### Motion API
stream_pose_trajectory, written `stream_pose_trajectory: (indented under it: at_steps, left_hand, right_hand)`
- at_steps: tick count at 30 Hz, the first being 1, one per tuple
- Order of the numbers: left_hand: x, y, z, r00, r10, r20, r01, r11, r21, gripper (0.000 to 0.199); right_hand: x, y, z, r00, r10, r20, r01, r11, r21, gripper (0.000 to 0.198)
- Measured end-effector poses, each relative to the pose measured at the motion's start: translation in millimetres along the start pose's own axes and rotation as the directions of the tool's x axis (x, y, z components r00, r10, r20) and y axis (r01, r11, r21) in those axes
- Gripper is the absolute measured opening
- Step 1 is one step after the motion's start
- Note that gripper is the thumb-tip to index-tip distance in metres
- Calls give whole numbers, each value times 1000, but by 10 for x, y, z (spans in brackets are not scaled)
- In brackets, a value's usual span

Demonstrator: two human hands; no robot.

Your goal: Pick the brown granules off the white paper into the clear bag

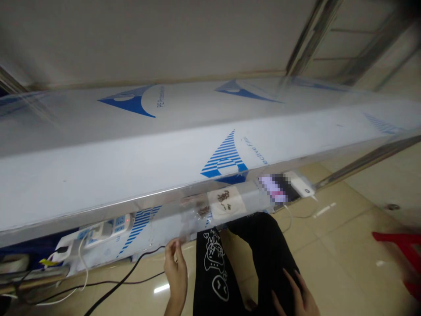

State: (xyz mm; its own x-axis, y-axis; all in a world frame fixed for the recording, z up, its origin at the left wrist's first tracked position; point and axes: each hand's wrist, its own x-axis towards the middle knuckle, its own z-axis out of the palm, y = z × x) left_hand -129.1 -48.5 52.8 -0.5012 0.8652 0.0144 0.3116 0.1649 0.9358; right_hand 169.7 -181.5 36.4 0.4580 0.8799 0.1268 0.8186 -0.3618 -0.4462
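My left hand is raised left of my knees, with thumb and fingertips brought together. What sits between the fingertips, if anything, is too blurred to make out. Just beyond it, on the lower shelf, lies a clear plastic bag, its outline hazy, with small brown pieces beside it. A white square sheet next to these carries a small heap of brown bits and a few greenish ones. On my black-trousered thigh, my right hand rests with fingers spread, holding nothing.
A film-covered bench runs across the view above the lower shelf. A lit phone and a white device lie at the shelf's right. Left are a power strip and a black cable. A red stool stands right.
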Motion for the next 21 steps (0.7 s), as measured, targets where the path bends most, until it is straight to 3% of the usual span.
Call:
stream_pose_trajectory:
  at_steps: [1,4,6,8,10,12,17,21]
  left_hand:
    - [-120,64,-2,995,-69,66,73,995,-68,33]
    - [-464,245,8,963,-169,207,212,956,-202,36]
    - [-647,363,12,927,-231,296,305,923,-234,38]
    - [-779,479,6,877,-297,378,404,881,-246,42]
    - [-862,582,-11,837,-338,430,468,849,-244,47]
    - [-912,648,-38,825,-351,444,486,841,-238,47]
    - [-993,547,-101,870,-309,383,411,884,-221,39]
    - [-1039,469,-140,944,-161,289,223,955,-198,36]
  right_hand:
    - [23,-80,8,997,-62,49,59,997,59,55]
    - [91,-490,14,963,-152,220,84,953,291,38]
    - [136,-825,4,937,-132,324,-35,886,462,35]
    - [178,-1115,-14,911,-82,404,-202,766,611,38]
    - [213,-1310,-39,873,-46,486,-350,636,688,42]
    - [233,-1411,-75,845,-43,532,-432,532,728,46]
    - [189,-1470,-210,784,-85,615,-538,402,741,46]
    - [113,-1487,-309,841,-41,540,-471,437,767,44]
